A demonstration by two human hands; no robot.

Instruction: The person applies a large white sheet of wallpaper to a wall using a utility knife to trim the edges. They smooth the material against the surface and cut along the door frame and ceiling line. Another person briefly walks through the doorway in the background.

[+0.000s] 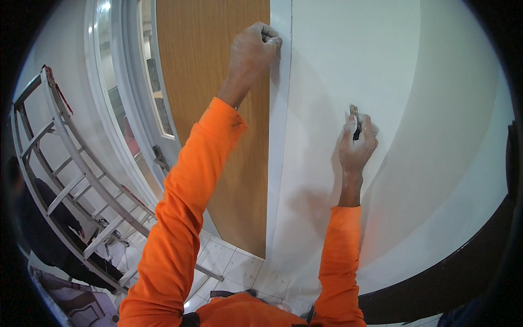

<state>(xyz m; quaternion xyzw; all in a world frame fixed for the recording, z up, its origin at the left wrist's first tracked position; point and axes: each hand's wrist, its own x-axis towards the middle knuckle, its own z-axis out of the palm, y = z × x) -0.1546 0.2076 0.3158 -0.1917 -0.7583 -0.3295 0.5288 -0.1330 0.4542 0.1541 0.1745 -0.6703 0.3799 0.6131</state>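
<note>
My left hand (pixel 251 54), dusted with white powder, is raised high against the white door frame (pixel 279 114). Its fingers are curled together in a pinch at the frame's edge, and anything between them is hidden. Lower and to the right, my right hand (pixel 358 146) grips the dark handle of a small scraper (pixel 354 110). The scraper's blade points upward, close to the off-white wall (pixel 327 71); whether it touches the wall, I cannot tell. A wood-grain door panel (pixel 245 201) stands left of the frame, behind my left forearm.
A metal ladder (pixel 81 164) leans at the left, with a person in dark clothes (pixel 43 218) behind it. A grey glazed door has a lever handle (pixel 160 158). Tiles cover the floor (pixel 239 270). A dark brown band (pixel 436 283) curves along the lower right.
</note>
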